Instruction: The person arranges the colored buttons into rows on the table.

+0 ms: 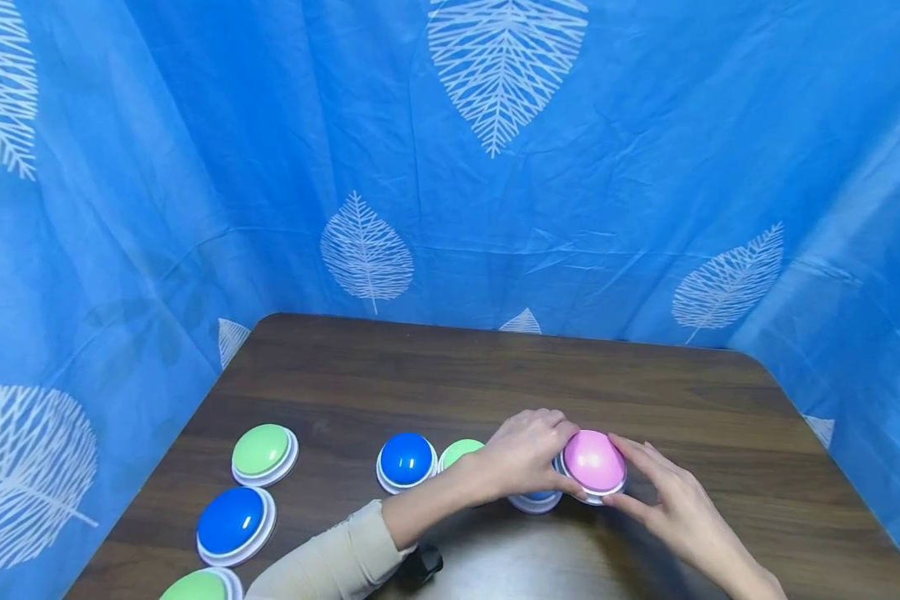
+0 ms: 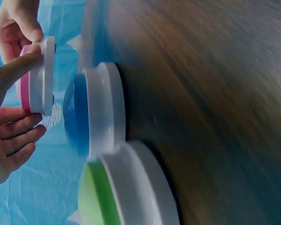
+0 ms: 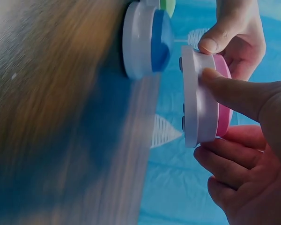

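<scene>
Both hands hold a push button with a pink dome (image 1: 594,461) and white base, lifted above the table. My left hand (image 1: 532,450) grips its left side. From the right, my right hand (image 1: 671,500) grips it between thumb and fingers. In the right wrist view the button's white base (image 3: 196,98) stands apart from the tabletop, small feet showing beneath. A blue push button (image 1: 537,497) on the table is mostly hidden by the left hand. Just left of that hand, a green push button (image 1: 461,451) is partly covered by the wrist.
Another blue push button (image 1: 407,459) sits beside the green one. Along the table's left side lie a green button (image 1: 261,450), a blue button (image 1: 231,521) and a green button (image 1: 198,586) cut off by the frame. A blue leaf-patterned curtain (image 1: 450,192) surrounds the wooden table (image 1: 390,358).
</scene>
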The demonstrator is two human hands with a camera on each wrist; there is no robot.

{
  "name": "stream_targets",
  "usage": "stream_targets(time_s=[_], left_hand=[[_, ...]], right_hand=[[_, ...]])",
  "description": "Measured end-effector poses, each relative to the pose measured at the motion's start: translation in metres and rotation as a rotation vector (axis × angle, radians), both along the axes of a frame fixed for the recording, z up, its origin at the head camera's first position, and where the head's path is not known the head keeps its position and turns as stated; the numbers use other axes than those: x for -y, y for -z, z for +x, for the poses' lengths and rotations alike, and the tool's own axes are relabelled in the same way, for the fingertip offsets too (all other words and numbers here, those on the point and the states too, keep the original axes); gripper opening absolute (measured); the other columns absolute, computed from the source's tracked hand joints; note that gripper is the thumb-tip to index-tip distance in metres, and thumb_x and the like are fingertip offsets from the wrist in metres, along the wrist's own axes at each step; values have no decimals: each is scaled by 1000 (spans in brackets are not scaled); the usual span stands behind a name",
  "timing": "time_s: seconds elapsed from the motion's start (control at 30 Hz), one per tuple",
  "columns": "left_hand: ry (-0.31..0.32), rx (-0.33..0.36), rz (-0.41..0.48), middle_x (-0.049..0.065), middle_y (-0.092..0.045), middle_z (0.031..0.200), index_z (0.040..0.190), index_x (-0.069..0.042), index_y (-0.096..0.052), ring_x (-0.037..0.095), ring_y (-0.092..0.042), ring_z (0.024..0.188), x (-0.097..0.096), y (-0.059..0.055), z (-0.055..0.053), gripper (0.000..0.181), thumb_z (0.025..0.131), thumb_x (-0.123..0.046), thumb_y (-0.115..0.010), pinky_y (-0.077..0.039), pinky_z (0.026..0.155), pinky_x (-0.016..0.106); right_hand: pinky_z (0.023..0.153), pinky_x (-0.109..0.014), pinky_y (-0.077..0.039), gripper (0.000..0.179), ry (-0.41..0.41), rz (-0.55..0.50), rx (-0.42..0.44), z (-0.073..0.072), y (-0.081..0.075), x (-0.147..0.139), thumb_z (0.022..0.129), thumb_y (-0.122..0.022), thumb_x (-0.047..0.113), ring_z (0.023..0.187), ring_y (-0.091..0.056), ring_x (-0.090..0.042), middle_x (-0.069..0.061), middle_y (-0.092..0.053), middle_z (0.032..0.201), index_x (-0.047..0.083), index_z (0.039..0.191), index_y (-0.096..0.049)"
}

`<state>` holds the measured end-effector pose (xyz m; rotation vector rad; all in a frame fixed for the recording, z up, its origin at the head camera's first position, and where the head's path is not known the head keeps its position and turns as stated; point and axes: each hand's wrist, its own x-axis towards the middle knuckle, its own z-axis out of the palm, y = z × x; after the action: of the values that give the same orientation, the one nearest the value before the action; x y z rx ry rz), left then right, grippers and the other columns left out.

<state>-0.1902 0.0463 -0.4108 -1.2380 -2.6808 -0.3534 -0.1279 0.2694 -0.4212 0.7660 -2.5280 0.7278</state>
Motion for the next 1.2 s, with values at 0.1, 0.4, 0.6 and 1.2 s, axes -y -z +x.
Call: stream_targets(time_s=[0.1, 0.4, 0.6, 1.2], left_hand=[[1, -12, -28, -9, -64, 106, 120, -17, -67, 5, -58, 98, -10, 1, 0, 69, 73, -68, -75, -47, 88, 21], [-11, -26, -113, -11, -62, 102, 117, -20, -67, 4, -56, 94, -29, 12, 4, 69, 71, -70, -74, -46, 84, 19], [-47, -24, -164, -11, -60, 100, 115, -21, -67, 4, -56, 93, -34, 19, 6, 69, 70, -73, -73, -46, 83, 20], [-68, -5, -206, -12, -59, 91, 107, -22, -68, 4, -56, 86, -32, 29, 7, 63, 68, -72, -75, -46, 77, 21]], right_hand=[[105, -5, -19, 76, 23, 14, 0, 2, 2, -8, 65, -91, 12, 111, -62, -14, -8, -66, 122, 7, 134, -59], [104, -10, -29, 73, 81, 57, 33, 7, 19, -21, 64, -91, 13, 106, -64, -36, -11, -68, 118, 5, 130, -61], [103, -8, -26, 72, 80, 59, 48, 5, 29, -23, 63, -91, 13, 106, -62, -45, -13, -67, 119, 4, 128, -62], [82, -54, -52, 68, 109, 119, 197, 5, 34, -15, 71, -89, 22, 106, -64, -36, -15, -66, 121, 0, 130, -61]])
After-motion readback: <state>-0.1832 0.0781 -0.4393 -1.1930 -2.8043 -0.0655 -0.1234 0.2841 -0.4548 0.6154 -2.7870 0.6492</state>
